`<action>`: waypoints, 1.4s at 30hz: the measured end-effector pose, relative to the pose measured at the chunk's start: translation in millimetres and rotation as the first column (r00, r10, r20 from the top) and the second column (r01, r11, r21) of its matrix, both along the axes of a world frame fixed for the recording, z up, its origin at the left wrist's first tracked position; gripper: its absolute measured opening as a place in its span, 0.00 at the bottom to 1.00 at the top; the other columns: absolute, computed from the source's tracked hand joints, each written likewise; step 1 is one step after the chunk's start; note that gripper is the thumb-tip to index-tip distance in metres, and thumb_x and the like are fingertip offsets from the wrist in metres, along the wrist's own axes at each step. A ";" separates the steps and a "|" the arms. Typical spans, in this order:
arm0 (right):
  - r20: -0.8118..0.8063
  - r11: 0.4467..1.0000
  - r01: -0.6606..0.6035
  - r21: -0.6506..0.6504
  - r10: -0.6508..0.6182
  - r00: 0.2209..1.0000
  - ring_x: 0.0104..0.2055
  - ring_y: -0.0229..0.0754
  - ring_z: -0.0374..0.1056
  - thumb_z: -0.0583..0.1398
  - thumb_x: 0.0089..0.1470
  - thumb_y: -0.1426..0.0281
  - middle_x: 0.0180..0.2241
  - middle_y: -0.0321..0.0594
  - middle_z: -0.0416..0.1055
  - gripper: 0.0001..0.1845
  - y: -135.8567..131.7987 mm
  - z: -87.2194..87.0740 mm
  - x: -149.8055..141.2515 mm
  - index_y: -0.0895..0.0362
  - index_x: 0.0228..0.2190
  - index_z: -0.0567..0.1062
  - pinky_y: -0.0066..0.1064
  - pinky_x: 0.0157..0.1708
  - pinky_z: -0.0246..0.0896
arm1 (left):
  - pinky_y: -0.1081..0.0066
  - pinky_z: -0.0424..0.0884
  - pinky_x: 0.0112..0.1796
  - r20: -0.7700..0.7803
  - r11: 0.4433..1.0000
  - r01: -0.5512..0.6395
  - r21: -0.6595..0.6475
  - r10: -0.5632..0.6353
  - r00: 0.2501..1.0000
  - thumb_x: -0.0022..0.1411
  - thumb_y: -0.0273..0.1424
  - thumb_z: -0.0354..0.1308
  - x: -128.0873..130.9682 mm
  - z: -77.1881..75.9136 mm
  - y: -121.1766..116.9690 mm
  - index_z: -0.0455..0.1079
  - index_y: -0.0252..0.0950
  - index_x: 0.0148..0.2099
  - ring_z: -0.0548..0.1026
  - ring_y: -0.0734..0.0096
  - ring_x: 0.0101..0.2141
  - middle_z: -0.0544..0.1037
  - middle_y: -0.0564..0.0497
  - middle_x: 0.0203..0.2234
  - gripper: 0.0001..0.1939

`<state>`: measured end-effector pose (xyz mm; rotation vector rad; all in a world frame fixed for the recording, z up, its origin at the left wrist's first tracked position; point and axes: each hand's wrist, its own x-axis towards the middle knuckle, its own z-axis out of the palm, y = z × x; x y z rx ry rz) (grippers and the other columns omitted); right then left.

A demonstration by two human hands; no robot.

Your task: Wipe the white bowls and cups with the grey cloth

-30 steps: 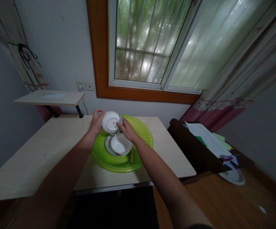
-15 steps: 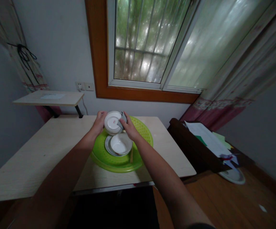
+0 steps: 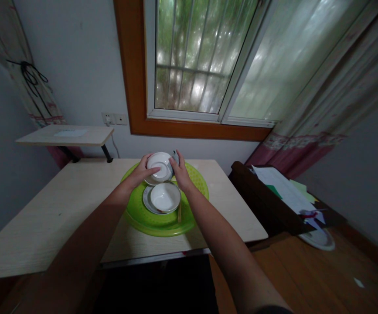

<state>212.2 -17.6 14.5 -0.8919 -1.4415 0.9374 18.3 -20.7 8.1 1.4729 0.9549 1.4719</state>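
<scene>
My left hand (image 3: 141,171) grips a white dish (image 3: 162,161) by its left side, the thumb lying across its face. My right hand (image 3: 181,173) is closed on a grey cloth (image 3: 175,157) and presses it to the dish's right edge. Both hands are raised over the far part of a round green tray (image 3: 143,224). Below the held dish, nearer to me, a white bowl (image 3: 165,198) rests on a plate (image 3: 147,202) on the tray. Chopsticks or a similar thin wooden utensil (image 3: 179,213) lie to the right of the bowl. Part of another pale rim shows under the held dish.
The tray stands on a light wooden table (image 3: 77,209). A small raised shelf (image 3: 67,135) is at the back left. To the right, a dark brown piece of furniture (image 3: 257,200) carries papers (image 3: 280,185). A window (image 3: 192,65) and wall sockets (image 3: 114,118) are behind.
The dish and both hands have shifted slightly right. My left thumb has come over the dish's face, where the red mark showed before. The cloth has moved to the dish's right edge.
</scene>
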 end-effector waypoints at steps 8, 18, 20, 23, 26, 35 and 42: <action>-0.169 0.999 0.030 -0.038 -0.036 0.985 0.50 0.44 0.70 0.66 0.50 0.51 0.51 0.47 0.70 0.47 -0.2 2.6 -1.0 0.54 0.62 0.51 0.39 0.54 0.66 | 0.60 0.69 0.52 -0.090 0.998 -0.042 0.039 0.045 0.995 0.40 0.38 0.75 0.3 3.0 -3.3 0.64 0.37 0.57 0.74 0.55 0.51 0.73 0.42 0.52 0.42; 0.028 0.946 0.254 0.201 -0.265 0.964 0.52 0.45 0.67 0.64 0.55 0.56 0.47 0.43 0.73 0.16 7.8 -0.2 5.4 0.55 0.38 0.77 0.40 0.54 0.62 | 0.62 0.72 0.47 -0.291 0.978 -0.172 0.116 0.199 0.936 0.42 0.41 0.73 -2.9 -3.9 0.4 0.61 0.38 0.54 0.75 0.60 0.47 0.73 0.45 0.48 0.39; 0.111 0.890 0.327 0.318 -0.377 0.920 0.54 0.47 0.66 0.64 0.57 0.60 0.49 0.44 0.73 0.12 6.5 2.0 8.5 0.55 0.38 0.80 0.42 0.57 0.58 | 0.62 0.72 0.46 -0.299 0.971 -0.198 0.131 0.229 0.926 0.43 0.42 0.72 -2.0 -3.2 0.3 0.61 0.38 0.54 0.75 0.61 0.46 0.73 0.45 0.47 0.38; 0.217 0.830 0.319 0.458 -0.453 0.865 0.51 0.46 0.66 0.63 0.60 0.64 0.46 0.44 0.74 0.10 1.4 5.0 10.1 0.53 0.40 0.82 0.42 0.57 0.58 | 0.63 0.72 0.45 -0.282 0.962 -0.237 0.135 0.267 0.921 0.43 0.41 0.72 -1.5 -2.8 1.3 0.61 0.37 0.54 0.75 0.61 0.45 0.73 0.45 0.47 0.38; 0.324 0.804 0.205 0.557 -0.438 0.838 0.49 0.46 0.66 0.62 0.61 0.66 0.46 0.44 0.74 0.13 -6.7 7.3 6.8 0.51 0.46 0.81 0.41 0.54 0.60 | 0.64 0.72 0.43 -0.273 0.950 -0.288 0.122 0.311 0.910 0.42 0.41 0.72 -2.3 -2.1 2.4 0.61 0.37 0.53 0.75 0.61 0.44 0.74 0.45 0.46 0.38; 0.443 0.762 0.104 0.640 -0.476 0.760 0.47 0.48 0.64 0.61 0.61 0.67 0.44 0.45 0.71 0.17 -15.3 8.3 -0.6 0.49 0.51 0.80 0.41 0.49 0.63 | 0.63 0.71 0.44 -0.244 0.921 -0.365 0.138 0.388 0.889 0.41 0.40 0.72 -5.5 2.7 3.2 0.61 0.37 0.52 0.75 0.61 0.45 0.74 0.45 0.46 0.38; 0.431 0.823 0.166 0.543 -0.443 0.786 0.41 0.43 0.68 0.58 0.64 0.65 0.39 0.43 0.70 0.15 -7.6 2.1 5.9 0.51 0.47 0.82 0.34 0.43 0.66 | 0.63 0.71 0.46 -0.203 0.929 -0.351 0.112 0.368 0.908 0.41 0.39 0.72 -5.1 2.8 4.7 0.60 0.39 0.52 0.75 0.61 0.46 0.73 0.46 0.46 0.37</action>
